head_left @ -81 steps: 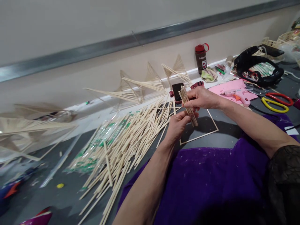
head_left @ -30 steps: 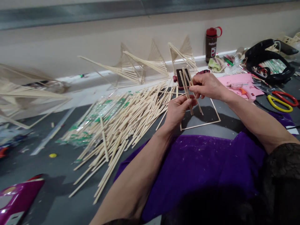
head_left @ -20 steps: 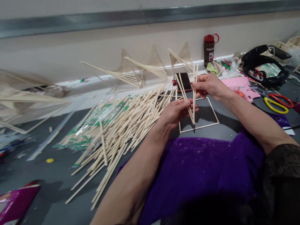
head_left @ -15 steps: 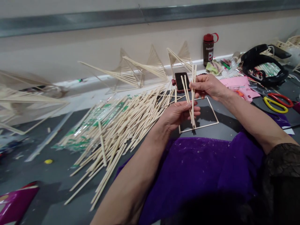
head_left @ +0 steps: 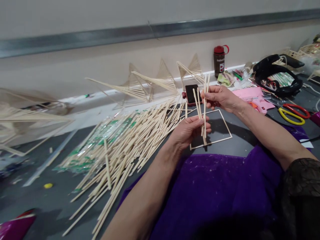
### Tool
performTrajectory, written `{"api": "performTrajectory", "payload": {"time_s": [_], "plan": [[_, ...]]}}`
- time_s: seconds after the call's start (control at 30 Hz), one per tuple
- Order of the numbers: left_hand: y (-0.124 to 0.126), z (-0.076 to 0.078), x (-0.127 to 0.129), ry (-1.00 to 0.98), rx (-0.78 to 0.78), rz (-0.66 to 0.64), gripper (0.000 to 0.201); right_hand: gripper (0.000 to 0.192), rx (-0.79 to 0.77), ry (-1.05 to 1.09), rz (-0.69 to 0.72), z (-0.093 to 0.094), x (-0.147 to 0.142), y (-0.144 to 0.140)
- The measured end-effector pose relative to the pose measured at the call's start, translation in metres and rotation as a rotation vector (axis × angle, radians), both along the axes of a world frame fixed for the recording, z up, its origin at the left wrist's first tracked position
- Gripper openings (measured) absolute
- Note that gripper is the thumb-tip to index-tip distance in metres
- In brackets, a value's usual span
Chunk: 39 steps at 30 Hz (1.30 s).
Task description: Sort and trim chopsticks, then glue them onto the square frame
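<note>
Several pale wooden sticks (head_left: 197, 103) stand nearly upright between my hands. My left hand (head_left: 189, 131) is closed around their lower part, thumb across them. Higher up, my right hand (head_left: 217, 97) pinches a pair of sticks (head_left: 205, 106) between thumb and fingers; their lower ends cross in front of my left hand's fingers. Beneath both hands a square frame of thin sticks (head_left: 226, 124) lies flat on the grey table (head_left: 218, 146). To the left of my left hand spreads a big loose pile of sticks (head_left: 132, 143).
Plastic-wrapped stick packs (head_left: 100, 140) lie beside the pile. Twisted stick structures (head_left: 155, 81) lean at the wall behind a phone (head_left: 192, 94). A bottle (head_left: 219, 61), a black ring-shaped device (head_left: 278, 76), pink paper (head_left: 252, 95) and scissors (head_left: 291, 116) are at the right. Purple cloth (head_left: 212, 190) covers the front edge.
The whole view has shifted, so everything sits slightly lower in the picture. Both hands keep their hold on the sticks, with hardly any movement relative to the table.
</note>
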<state>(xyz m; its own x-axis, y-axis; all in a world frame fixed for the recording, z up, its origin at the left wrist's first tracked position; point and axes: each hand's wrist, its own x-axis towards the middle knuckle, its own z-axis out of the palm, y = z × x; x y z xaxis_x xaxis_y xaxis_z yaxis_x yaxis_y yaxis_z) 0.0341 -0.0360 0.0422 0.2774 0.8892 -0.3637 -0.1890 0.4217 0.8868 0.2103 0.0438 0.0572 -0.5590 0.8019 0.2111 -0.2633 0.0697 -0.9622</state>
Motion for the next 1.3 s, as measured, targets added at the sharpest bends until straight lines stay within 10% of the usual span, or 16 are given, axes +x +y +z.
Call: {"api": "performTrajectory", "payload": {"time_s": [0.37,0.93,1.3], "plan": [[0.002,0.002,0.001,0.022,0.082,0.182,0.006,0.02,-0.141,-0.099,-0.132,0.004,-0.007,-0.012],[0.006,-0.004,0.002,0.001,0.121,0.282,0.018,0.007,0.102,-0.355,-0.282,0.0,-0.026,-0.027],[0.004,-0.01,0.002,0.088,0.182,0.256,0.036,0.019,-0.165,0.035,-0.828,0.012,0.03,0.019]]}}
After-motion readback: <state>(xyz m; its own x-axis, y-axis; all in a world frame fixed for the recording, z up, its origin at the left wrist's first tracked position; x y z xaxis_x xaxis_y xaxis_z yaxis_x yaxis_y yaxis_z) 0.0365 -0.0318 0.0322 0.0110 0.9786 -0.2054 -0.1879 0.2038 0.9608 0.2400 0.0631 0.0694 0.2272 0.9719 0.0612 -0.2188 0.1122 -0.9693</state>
